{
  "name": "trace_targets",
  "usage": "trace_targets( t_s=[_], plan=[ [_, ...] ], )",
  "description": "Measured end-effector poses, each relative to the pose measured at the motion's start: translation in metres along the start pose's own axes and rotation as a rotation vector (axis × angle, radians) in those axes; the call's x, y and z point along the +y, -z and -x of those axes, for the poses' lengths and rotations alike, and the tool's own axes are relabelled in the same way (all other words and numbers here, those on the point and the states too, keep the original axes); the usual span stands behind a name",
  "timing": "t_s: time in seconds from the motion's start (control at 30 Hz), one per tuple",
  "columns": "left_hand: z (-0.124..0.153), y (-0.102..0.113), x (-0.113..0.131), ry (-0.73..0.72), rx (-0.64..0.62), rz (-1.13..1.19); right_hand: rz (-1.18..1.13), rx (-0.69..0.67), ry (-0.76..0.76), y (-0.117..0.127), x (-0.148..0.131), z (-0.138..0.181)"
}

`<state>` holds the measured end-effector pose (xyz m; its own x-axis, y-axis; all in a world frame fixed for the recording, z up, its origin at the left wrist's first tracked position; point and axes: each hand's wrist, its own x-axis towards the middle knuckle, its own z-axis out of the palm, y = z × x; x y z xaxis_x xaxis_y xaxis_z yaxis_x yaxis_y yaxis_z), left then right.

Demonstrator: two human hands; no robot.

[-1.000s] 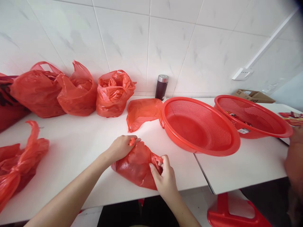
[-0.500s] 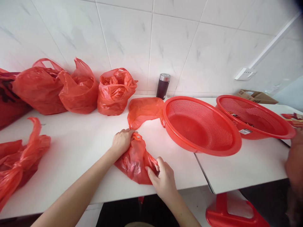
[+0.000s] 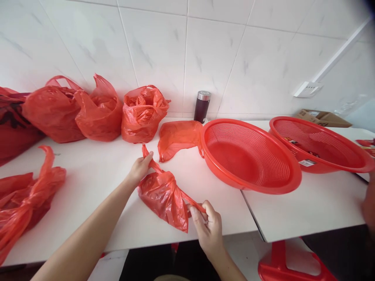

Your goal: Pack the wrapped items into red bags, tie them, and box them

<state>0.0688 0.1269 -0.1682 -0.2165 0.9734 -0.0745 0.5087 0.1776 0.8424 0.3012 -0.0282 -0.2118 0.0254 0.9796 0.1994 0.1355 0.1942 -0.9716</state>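
A small red plastic bag (image 3: 162, 195) lies on the white table (image 3: 96, 183) in front of me, knotted at its top. My left hand (image 3: 140, 167) pinches one bag handle and holds it stretched up and to the left. My right hand (image 3: 208, 225) grips the other handle, pulled taut toward the table's front edge. The two handles cross at the knot above the bag's bulging body.
Several filled red bags (image 3: 99, 111) line the wall at the left, and another (image 3: 26, 199) lies at the near left. An empty red bag (image 3: 178, 136) lies beside a red colander basket (image 3: 249, 156); a second basket (image 3: 319, 144) and a dark flask (image 3: 201, 106) stand behind. Another person's hand (image 3: 369, 203) shows at the right edge.
My hands have moved apart, the left up and left, the right toward me, drawing the bag's two handles tight into a knot.
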Motion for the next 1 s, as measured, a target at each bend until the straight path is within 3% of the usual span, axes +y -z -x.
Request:
trace_targets(
  t_s=[0.2,0.23,0.3,0.37,0.43,0.5,0.53,0.63,0.77,0.9,1.0],
  plan=[
    [0.006,0.031,0.01,-0.071,0.278,0.088,-0.214,0.004,-0.075,0.001,-0.003,-0.002],
    [0.013,0.033,0.016,-0.155,0.361,0.056,-0.215,0.009,-0.072,0.001,-0.003,-0.003],
    [0.028,0.029,0.03,-0.455,0.453,-0.079,-0.204,0.009,-0.064,0.001,-0.002,-0.003],
    [0.042,0.019,0.042,-0.809,0.289,-0.262,-0.19,-0.007,-0.054,0.001,-0.001,-0.003],
    [0.052,0.007,0.051,-1.005,-0.105,-0.423,-0.169,-0.018,-0.04,0.002,-0.001,-0.002],
    [0.056,-0.001,0.056,-1.003,-0.467,-0.543,-0.139,-0.025,-0.032,0.003,-0.001,-0.001],
    [0.057,-0.002,0.057,-0.966,-0.577,-0.589,-0.124,-0.021,-0.031,0.003,-0.001,-0.001],
    [0.058,0.005,0.058,-0.839,-0.722,-0.64,-0.102,0.038,-0.044,0.002,-0.002,-0.001],
    [0.061,0.018,0.052,-0.746,-0.695,-0.713,-0.118,0.127,-0.048,0.002,-0.003,-0.002],
    [0.069,0.015,0.042,-0.738,-0.579,-0.789,-0.155,0.111,-0.073,0.002,-0.003,-0.005],
    [0.077,0.01,0.046,-0.728,-0.444,-0.712,-0.197,0.057,-0.125,-0.001,-0.008,-0.008]
  ],
)
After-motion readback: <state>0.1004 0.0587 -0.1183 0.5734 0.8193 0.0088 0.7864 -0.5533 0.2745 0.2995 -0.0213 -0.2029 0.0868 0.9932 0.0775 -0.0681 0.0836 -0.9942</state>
